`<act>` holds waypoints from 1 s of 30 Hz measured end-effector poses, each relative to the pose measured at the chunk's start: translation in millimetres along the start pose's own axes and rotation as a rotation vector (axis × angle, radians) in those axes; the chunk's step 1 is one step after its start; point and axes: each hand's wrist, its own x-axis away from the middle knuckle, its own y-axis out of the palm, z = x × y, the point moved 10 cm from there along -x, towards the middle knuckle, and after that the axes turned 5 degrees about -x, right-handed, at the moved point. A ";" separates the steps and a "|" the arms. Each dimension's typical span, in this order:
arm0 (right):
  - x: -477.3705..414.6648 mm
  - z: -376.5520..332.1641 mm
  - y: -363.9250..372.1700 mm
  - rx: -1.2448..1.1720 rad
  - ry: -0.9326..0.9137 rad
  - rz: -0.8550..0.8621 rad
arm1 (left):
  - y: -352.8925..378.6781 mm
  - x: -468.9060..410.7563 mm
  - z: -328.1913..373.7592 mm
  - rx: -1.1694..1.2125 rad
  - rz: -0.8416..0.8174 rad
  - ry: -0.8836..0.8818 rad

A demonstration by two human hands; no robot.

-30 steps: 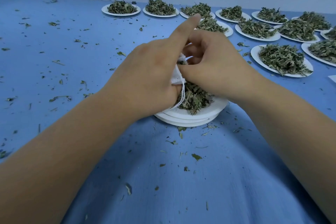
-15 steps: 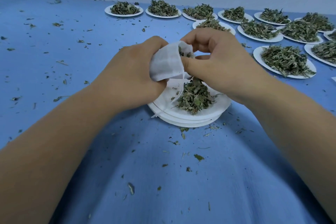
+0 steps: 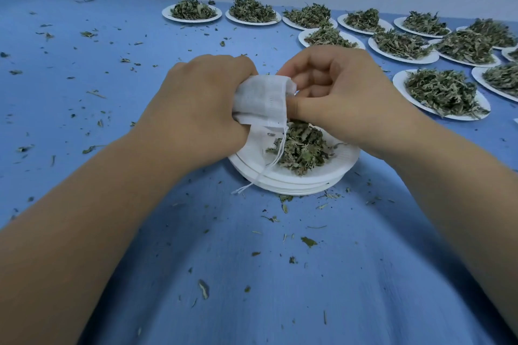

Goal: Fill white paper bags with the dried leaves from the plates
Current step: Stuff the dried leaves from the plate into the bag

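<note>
A small white paper bag (image 3: 262,99) with a dangling white drawstring (image 3: 273,161) is held above a stack of white plates (image 3: 297,180). My left hand (image 3: 196,109) grips the bag's body from the left. My right hand (image 3: 339,95) has its fingers curled, and its thumb and fingertips pinch the bag's right edge at the mouth. A small heap of dried leaves (image 3: 304,147) lies on the top plate just below my right hand. The inside of the bag is hidden.
Several more white plates heaped with dried leaves stand at the back and right, the nearest plate (image 3: 443,94) close to my right wrist. Leaf crumbs litter the blue cloth (image 3: 112,70) all around. A pale wall runs behind the table.
One second ago both hands were low on the plate, my left index finger pointing out. Since then they lifted the bag up, and its white side now faces me.
</note>
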 end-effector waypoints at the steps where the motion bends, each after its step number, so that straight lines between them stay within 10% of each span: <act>1: -0.1 -0.7 2.4 0.029 -0.010 -0.002 | 0.8 -0.4 2.0 -0.009 -0.002 0.008; 30: 32.2 -7.0 15.2 0.764 -0.055 -0.369 | 1.4 3.1 -16.0 0.031 -0.022 -0.062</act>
